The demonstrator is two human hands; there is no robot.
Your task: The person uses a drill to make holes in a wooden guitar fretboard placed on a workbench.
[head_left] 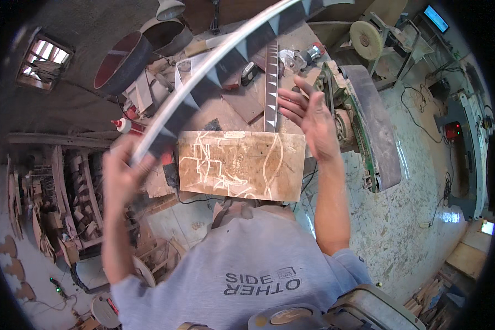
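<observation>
We are looking down into a woodworking workshop. A belt sander (368, 115) is standing on a stained, cracked concrete floor (418, 220), with a wheeled machine (367, 38) beyond it. A scarred wooden board (242, 165) is serving as a worktop. Offcuts and wood scraps (71, 192) are piling up on shelving at the left, and cables (418, 110) are trailing across the floor.
</observation>
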